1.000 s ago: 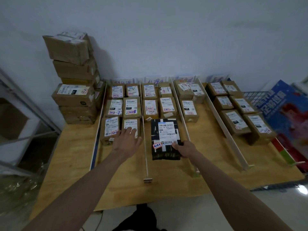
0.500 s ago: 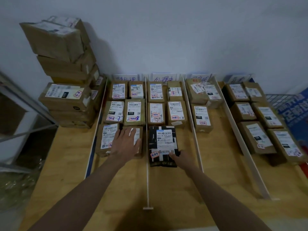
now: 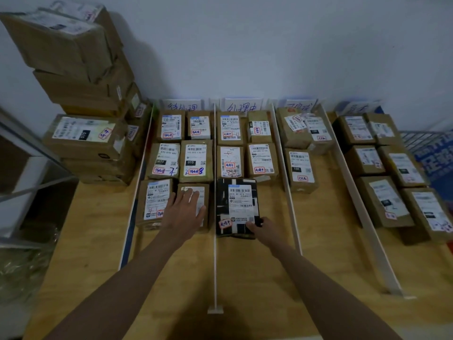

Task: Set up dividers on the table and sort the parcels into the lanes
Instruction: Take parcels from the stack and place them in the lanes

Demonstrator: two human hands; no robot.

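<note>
Wooden table (image 3: 257, 278) against white wall (image 3: 245, 45), dividers (image 3: 215, 217) forming lanes.

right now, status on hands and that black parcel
Left hand flat on brown cardboard parcel. Right hand gripping black-and-white patterned parcel, second lane. Nothing blocking.

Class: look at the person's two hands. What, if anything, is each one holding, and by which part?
The right hand grips the black parcel at its near right corner. The left hand holds nothing; it rests flat on a brown parcel.
</note>
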